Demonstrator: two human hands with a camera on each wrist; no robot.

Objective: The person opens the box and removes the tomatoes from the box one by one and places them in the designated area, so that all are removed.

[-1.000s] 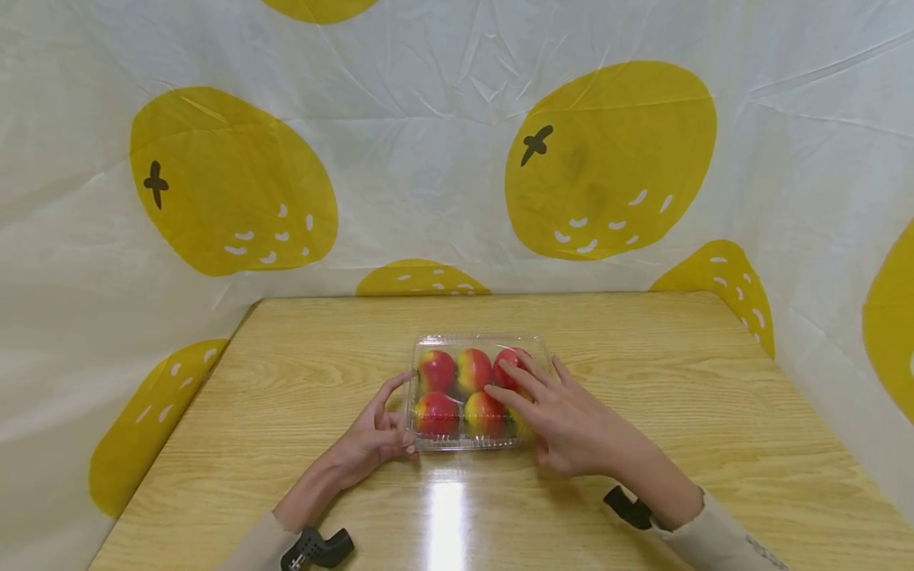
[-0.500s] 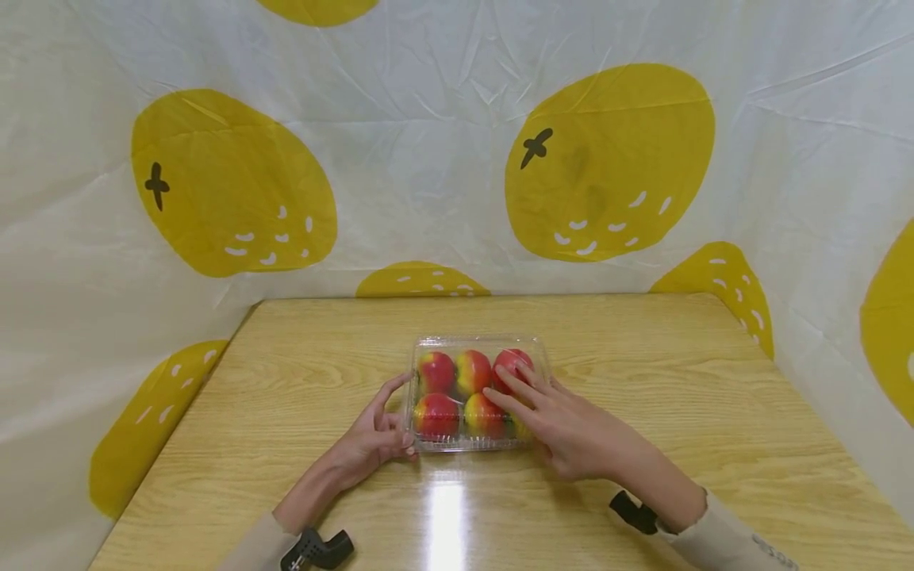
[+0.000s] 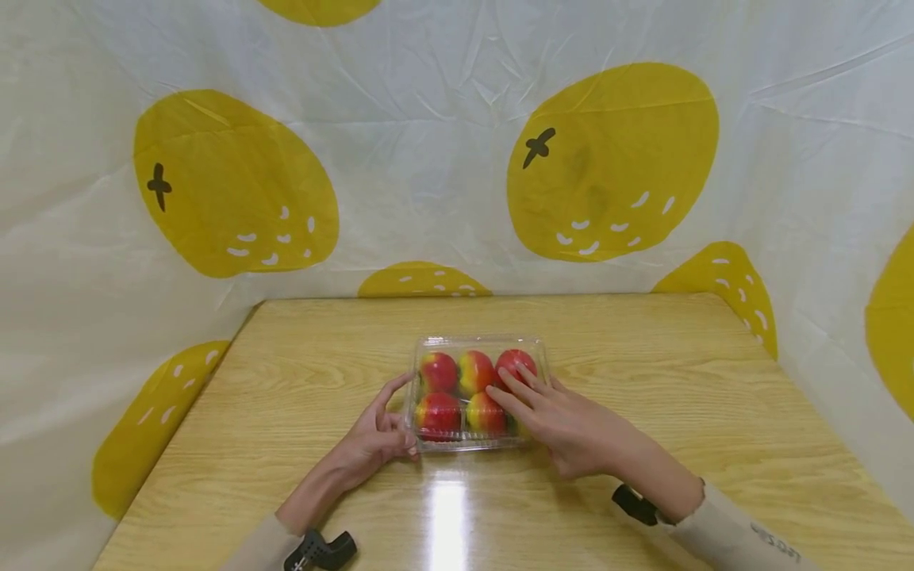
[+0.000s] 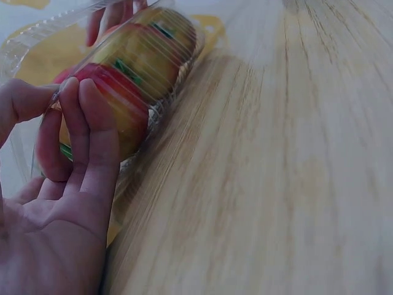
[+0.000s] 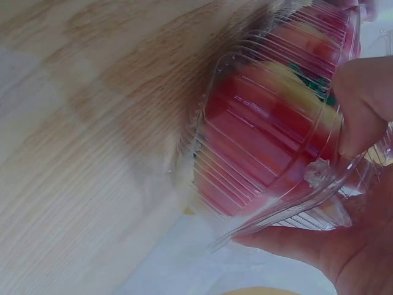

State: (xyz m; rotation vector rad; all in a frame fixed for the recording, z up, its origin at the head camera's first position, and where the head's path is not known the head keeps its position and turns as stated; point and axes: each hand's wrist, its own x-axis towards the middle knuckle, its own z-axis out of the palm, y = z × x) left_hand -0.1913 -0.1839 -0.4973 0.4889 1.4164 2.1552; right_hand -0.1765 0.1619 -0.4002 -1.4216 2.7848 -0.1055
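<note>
A clear plastic clamshell box lies in the middle of the wooden table, lid down, with several red-and-yellow fruits inside. My left hand is at its near left corner. In the left wrist view the left hand pinches the rim of the box between thumb and curled fingers. My right hand lies over the right half of the lid with fingers stretched flat. In the right wrist view the right hand has the rim of the box between a finger above and the thumb below.
A white curtain with large yellow fruit prints walls the table at the back and on both sides. Bare wood surrounds the box. Black wrist mounts show on both sleeves near the front edge.
My right hand's fingers have slid a little back toward me across the lid, off the far right fruit. The left hand and the box have stayed put.
</note>
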